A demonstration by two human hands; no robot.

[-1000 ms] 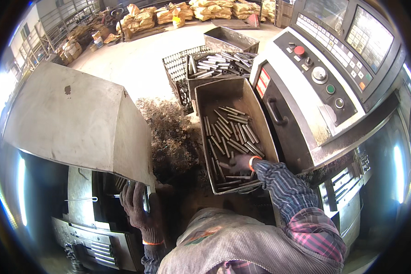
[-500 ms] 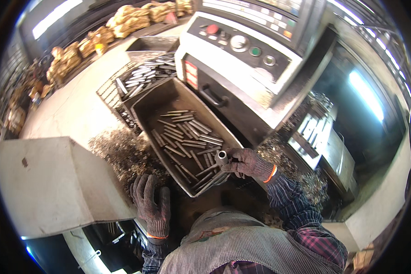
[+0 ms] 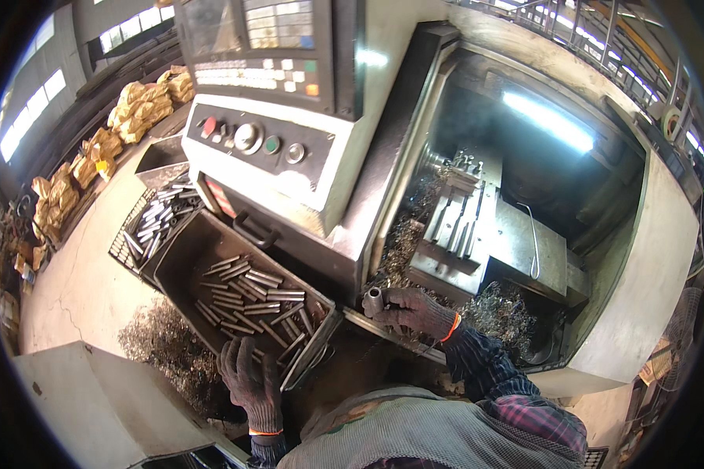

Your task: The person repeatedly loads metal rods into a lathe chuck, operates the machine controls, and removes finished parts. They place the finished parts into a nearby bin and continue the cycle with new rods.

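Observation:
My right hand [image 3: 416,314], in a dark knitted work glove, pinches a short hollow metal tube [image 3: 374,300] between thumb and fingers. The tube's open end faces up toward me. This hand is over the front sill of the machine's opening, right of the metal bin [image 3: 181,262]. In the bin lie several steel tubes [image 3: 250,293], loosely piled. My left hand [image 3: 249,383], gloved too, hovers by the bin's near left wall with its fingers apart and nothing visible in them.
A control panel [image 3: 262,152] with knobs stands beyond the bin. To the right, the lit machine chamber holds a tool block [image 3: 450,242] and curled metal chips [image 3: 497,313]. Another crate of metal pieces [image 3: 164,219] sits at the left, with a chip heap [image 3: 172,352] nearer.
My view has swung right, bringing more of the machine chamber in. My right hand, still pinching the tube, has gone from over the bin to the machine's opening. The left hand remains open.

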